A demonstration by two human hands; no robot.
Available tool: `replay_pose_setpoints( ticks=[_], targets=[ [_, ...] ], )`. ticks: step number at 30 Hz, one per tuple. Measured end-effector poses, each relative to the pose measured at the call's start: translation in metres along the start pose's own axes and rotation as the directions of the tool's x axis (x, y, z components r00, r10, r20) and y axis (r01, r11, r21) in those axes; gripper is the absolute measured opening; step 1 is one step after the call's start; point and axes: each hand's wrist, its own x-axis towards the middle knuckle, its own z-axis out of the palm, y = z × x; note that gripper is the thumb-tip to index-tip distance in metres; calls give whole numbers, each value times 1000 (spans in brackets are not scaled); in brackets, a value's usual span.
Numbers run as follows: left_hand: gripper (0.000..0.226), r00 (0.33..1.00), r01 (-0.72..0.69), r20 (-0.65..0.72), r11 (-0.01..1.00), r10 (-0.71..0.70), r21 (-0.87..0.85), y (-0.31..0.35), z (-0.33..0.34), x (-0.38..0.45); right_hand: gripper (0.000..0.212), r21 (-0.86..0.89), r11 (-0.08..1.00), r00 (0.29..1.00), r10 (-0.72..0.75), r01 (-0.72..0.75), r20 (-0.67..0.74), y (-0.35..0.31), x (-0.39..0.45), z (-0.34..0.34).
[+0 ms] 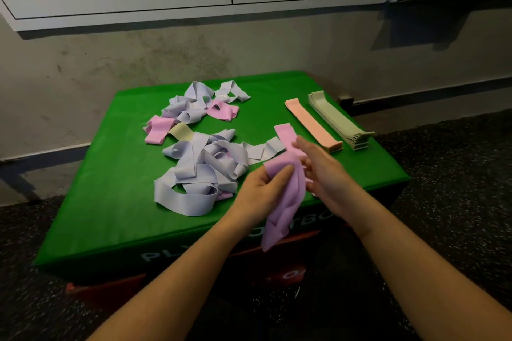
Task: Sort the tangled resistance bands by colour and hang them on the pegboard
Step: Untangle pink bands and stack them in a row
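Left hand (263,188) grips the pink resistance band (285,194) at centre frame. Its long axis runs upper right to lower left. Right hand (318,171) fingers lie straight against it

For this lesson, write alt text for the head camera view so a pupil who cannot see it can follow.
Two bare hands hold a pink resistance band over a green box top: the left hand grips its middle, the right hand touches its upper part. Tangled lilac and pink bands lie behind; neat peach and sage stacks sit right.
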Motion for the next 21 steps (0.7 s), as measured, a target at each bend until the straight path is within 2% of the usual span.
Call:
replay_pose_setpoints(
  ticks=[3,6,8,10,13,17,19,21],
  targets=[
    [15,988,37,-147,998,-43,-48,4,-2,7,66,48,991,990,120,-123,73,26,-6,-6],
    [18,966,74,-236,989,-103,-127,4,-3,12,62,56,975,959,199,-214,203,44,-14,-8],
    [21,954,81,-273,983,-124,-166,4,-2,12,52,60,974,951,199,-218,235,52,-19,-6],
    [25,944,70,-309,984,-118,-163,4,-4,11,39,132,971,966,170,-197,196,55,-20,-4],
    [19,919,44,-382,988,-97,-145,2,-7,8,31,267,949,983,142,-168,113,58,-19,-4],
    [16,880,15,-459,975,-119,-224,-1,-10,3,38,421,886,980,168,-196,103,62,-22,-10],
    [20,868,5,-481,970,-124,-241,-1,-10,1,37,346,913,976,197,-218,94,66,-24,-11],
    [17,857,-25,-510,982,-76,-188,-3,-8,0,24,129,964,973,228,-231,34,71,-26,-8]
  ],
)
